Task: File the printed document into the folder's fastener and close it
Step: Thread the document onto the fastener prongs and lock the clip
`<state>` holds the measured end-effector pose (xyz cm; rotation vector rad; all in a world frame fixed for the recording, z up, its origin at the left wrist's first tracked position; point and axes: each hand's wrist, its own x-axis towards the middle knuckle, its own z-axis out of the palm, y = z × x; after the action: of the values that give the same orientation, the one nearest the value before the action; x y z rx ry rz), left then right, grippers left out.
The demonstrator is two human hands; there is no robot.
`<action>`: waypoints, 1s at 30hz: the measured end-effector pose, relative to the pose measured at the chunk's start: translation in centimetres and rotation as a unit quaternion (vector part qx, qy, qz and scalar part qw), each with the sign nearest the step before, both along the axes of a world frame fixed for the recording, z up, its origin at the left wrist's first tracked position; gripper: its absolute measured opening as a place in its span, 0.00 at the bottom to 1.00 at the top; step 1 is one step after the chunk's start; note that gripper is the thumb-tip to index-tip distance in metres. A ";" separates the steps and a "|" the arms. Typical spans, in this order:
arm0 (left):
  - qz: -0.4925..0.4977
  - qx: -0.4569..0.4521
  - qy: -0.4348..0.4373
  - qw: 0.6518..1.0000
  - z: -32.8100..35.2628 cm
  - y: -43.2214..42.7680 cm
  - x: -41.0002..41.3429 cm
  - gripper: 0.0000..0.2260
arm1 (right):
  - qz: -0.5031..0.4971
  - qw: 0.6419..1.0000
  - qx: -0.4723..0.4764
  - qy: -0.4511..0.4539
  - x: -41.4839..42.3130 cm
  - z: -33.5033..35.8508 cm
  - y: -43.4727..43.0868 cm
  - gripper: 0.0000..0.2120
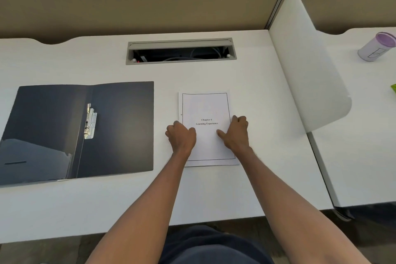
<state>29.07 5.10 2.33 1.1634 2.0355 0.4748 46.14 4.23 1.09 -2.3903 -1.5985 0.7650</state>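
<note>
A printed document (pixel 206 107), a thin stack of white pages with a black border and a title in the middle, lies flat on the white desk right of centre. My left hand (pixel 181 136) grips its left edge and my right hand (pixel 235 133) grips its right edge, thumbs resting on the top page. To the left a dark blue folder (pixel 120 126) lies open, with a metal fastener (pixel 90 121) beside its spine and a pocket on the inner left cover. Both hands are well to the right of the folder.
The white desk (pixel 257 96) has a grey cable tray opening (pixel 181 51) at the back. A white divider panel (pixel 308 64) rises at the right edge. Beyond it, a neighbouring desk holds a cylinder with a purple lid (pixel 377 47). A tan partition stands behind.
</note>
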 end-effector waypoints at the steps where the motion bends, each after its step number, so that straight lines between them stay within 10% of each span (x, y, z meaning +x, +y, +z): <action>1: 0.021 -0.011 -0.016 1.000 0.0 0.2 0.0 0.14 | 0.010 1.000 -0.006 -0.017 -0.1 0.0 0.0 0.32; 30: 0.094 -0.088 -0.337 0.932 -2.0 1.6 -7.0 0.05 | 0.022 0.999 -0.030 -0.039 -0.5 1.0 -0.2 0.35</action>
<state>22.04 6.66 0.34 0.5788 1.5423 0.6623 45.61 4.08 2.10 -2.4631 -1.6864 0.7458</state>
